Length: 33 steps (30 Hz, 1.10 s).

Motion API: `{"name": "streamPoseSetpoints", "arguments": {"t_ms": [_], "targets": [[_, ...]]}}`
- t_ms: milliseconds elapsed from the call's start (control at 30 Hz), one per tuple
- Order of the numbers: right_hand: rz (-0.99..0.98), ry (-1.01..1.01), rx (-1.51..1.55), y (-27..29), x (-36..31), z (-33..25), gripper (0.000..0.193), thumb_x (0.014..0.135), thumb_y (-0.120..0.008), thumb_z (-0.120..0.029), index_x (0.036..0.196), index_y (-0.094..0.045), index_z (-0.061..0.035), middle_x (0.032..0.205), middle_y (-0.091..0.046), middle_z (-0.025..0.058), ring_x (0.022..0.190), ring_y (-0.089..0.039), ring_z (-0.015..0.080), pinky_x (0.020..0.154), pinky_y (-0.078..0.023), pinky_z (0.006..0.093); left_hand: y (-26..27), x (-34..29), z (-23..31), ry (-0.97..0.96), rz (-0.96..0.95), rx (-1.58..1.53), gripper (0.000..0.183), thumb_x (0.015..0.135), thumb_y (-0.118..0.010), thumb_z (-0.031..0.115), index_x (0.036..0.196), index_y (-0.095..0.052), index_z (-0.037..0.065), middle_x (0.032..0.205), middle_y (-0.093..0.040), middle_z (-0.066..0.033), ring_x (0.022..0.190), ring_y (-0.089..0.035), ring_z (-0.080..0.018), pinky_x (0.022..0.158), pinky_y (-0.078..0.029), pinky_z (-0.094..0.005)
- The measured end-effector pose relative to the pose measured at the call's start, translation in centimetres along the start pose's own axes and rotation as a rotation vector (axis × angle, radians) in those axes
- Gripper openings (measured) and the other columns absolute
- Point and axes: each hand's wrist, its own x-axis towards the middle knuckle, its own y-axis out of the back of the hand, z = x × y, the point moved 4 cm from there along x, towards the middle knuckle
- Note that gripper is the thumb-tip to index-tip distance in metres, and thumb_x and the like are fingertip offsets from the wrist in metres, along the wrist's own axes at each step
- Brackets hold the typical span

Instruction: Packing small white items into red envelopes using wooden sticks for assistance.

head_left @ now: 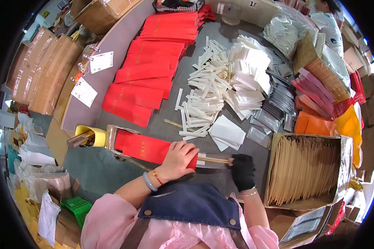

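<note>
While the bare left hand (179, 159) lies palm down over the right end of a red envelope (147, 147), just below the middle of the frame, its fingers are bent and slightly parted, half open, pressing on the paper. The envelope lies slantwise, its far end toward the left, near a yellow cup (96, 137) with brown sticks poking out. From the envelope's right end, thin wooden sticks (214, 159) run to the right hand (242, 170), which wears a black glove; its thumb and fingers are brought together on their outer end, though the glove is blurred.

Around the hands spreads a dark grey table (166, 116). In the upper left of the frame, overlapping rows of red envelopes (143, 66) slant across it. At upper centre lie a loose heap of white strips (203, 95) and stacks of white cards (228, 133), with clear packets (278, 99) to their right. Orange sheets (313, 124) lie farther right. At lower right, just past the gloved hand, stands an open cardboard box (343, 166) packed with wooden sticks. A green basket (77, 207) sits at lower left.
</note>
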Motion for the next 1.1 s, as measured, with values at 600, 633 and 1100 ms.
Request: {"name": "streamPoseSetpoints", "arguments": {"t_ms": [600,633,1100], "targets": [[-0.099,-0.181,-0.234,3.1,1.5,-2.2,0.061,0.061,-0.084,-0.037,0.111,-0.06,-0.0127,0.102,-0.061,0.008,0.098,-0.057,0.0306,0.086,-0.04,0.0454,6.5,4.2,-4.4,-0.182,-0.193,0.083,0.023,0.064,-0.069,0.007,0.086,-0.065,0.013,0.107,-0.055,-0.0104,0.097,-0.053,-0.0322,0.082,-0.045,-0.0475],[-0.001,-0.239,-0.175,3.7,1.0,-1.6,0.06,0.06,-0.085,-0.036,0.109,-0.06,-0.0127,0.1,-0.061,0.0078,0.096,-0.058,0.0307,0.086,-0.04,0.0445,7.6,4.5,-6.3,-0.143,-0.185,0.088,0.024,0.064,-0.068,0.005,0.086,-0.066,0.012,0.11,-0.055,-0.0115,0.1,-0.054,-0.0338,0.084,-0.045,-0.0485],[-0.207,-0.158,-0.259,2.2,2.6,-4.9,0.062,0.062,-0.08,-0.044,0.111,-0.061,-0.0102,0.101,-0.062,0.0079,0.095,-0.058,0.0291,0.087,-0.038,0.0462,-0.6,-2.9,-5.1,0.485,0.19,-0.08,0.085,0.065,-0.086,0.044,0.132,-0.056,0.002,0.14,-0.047,-0.017,0.136,-0.036,-0.0366,0.115,-0.015,-0.0618]]}}
